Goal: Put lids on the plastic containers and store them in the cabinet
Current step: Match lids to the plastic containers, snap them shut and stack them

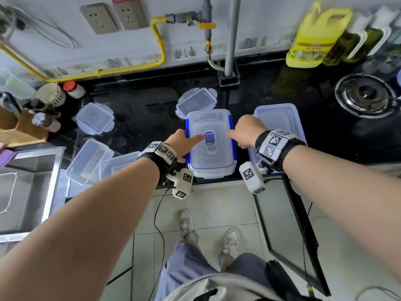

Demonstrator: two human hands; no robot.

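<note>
**Lid may seat crooked**

My left hand (180, 144) and right hand (247, 131) clasp the container (211, 170) between them, thumbs flat on its lid (208, 120). Uneven pressure could leave one blue latch (230, 122) unclipped, so the lid springs off when lifted.

The lidded container (210, 153) stands at the front edge of the black countertop (141, 120); the left hand (182, 144) grips its left side, thumb laid across the lid; the right hand (247, 131) grips its right side likewise; a second container (280, 118) stands just beside it, right; a loose lid (196, 101) lies directly behind it; another lid (94, 118) lies well apart, left; the sink (50, 183) occupies the far left.
</note>
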